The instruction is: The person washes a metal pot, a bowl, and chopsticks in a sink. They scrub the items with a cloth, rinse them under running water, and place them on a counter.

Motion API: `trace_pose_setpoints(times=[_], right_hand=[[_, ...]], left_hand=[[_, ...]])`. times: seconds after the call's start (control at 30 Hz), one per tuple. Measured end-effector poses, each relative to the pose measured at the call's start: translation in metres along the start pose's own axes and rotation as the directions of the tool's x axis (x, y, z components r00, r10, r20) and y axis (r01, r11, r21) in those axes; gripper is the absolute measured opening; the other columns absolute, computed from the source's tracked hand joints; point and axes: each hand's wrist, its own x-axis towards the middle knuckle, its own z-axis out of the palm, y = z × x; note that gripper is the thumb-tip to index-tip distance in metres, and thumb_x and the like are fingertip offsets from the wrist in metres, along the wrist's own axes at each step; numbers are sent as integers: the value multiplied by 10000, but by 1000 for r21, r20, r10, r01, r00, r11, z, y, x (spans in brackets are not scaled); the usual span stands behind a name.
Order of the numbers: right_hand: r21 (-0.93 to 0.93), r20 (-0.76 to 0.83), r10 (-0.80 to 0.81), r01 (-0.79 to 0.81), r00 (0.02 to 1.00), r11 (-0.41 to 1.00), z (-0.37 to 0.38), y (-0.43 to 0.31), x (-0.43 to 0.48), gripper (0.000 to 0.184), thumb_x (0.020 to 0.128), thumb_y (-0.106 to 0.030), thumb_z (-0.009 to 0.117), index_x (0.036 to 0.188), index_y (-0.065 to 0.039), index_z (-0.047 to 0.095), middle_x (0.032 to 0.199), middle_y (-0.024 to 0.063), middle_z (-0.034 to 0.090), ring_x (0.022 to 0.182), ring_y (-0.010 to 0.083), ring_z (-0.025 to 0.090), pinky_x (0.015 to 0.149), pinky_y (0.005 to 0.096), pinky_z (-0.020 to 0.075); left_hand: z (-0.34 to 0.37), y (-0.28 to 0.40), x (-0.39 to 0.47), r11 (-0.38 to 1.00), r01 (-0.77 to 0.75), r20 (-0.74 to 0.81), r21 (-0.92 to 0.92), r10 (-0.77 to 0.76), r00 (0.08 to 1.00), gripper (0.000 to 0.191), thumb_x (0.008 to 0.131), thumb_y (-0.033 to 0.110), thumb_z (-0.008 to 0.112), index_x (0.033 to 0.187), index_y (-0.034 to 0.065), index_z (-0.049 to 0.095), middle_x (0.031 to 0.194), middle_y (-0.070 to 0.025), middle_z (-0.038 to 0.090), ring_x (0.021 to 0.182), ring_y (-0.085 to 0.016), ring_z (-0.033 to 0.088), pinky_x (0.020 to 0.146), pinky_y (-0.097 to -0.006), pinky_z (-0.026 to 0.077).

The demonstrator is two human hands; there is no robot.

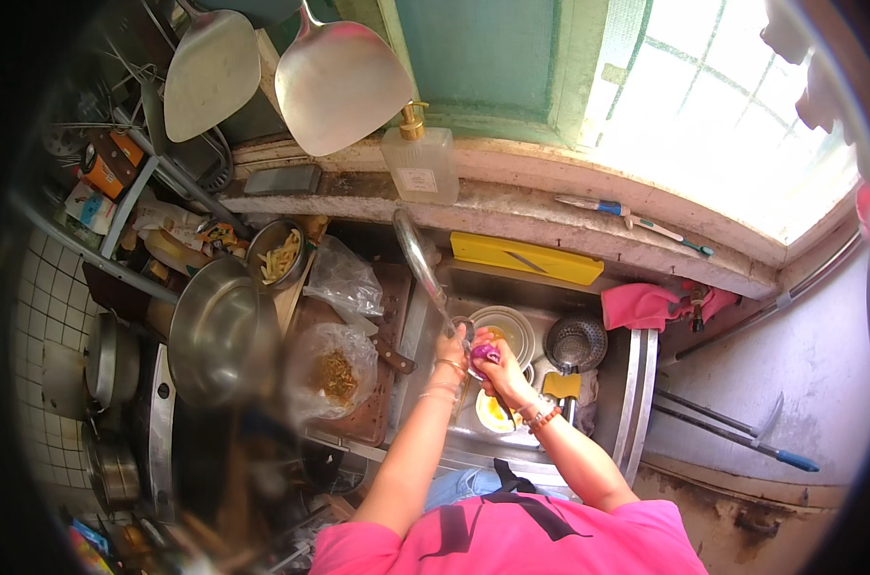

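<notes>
My left hand (pixel 455 352) is in the sink (pixel 424 338), close below the end of the curved metal tap (pixel 419 259). My right hand (pixel 508 375) grips a small glossy purple object (pixel 485 358), possibly a red onion. The two hands nearly meet around it, and whether the left one also holds something is unclear. Behind them sit stacked pale bowls (pixel 525 334). A bowl with yellow contents (pixel 494 415) lies below my right hand, with a dark narrow item across it. To the right are a perforated metal strainer (pixel 576 343) and a yellow-headed item (pixel 561 386).
A yellow mandoline slicer (pixel 527 259) leans at the sink's back. Left stands a brown cutting board (pixel 377 410) with a wooden-handled knife (pixel 395 357) and a plastic bag of brown food (pixel 336 379). A large metal basin (pixel 223 334) is beyond. Two metal spatulas (pixel 343 86) hang overhead.
</notes>
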Motion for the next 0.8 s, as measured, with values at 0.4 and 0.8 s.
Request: trace_pose_setpoints(times=[0.4,0.8], right_hand=[[-611,58,-296,269,953,745,-27,-28,-8,223,745,-122,662,915,-40,542,731,32,563,673,116,535,644,265,455],[-363,279,8,98,960,927,-25,14,65,162,658,83,612,741,-30,529,705,16,577,624,86,560,536,220,479]], left_hand=[[-44,-10,-6,946,293,141,-135,-275,951,431,715,-186,411,1133,-79,424,1119,-234,493,1022,-354,534,871,-423,493],[-21,4,-31,926,375,482,-44,-309,820,564,652,-199,455,1184,-14,420,1174,-154,484,1109,-313,477,968,-433,390]])
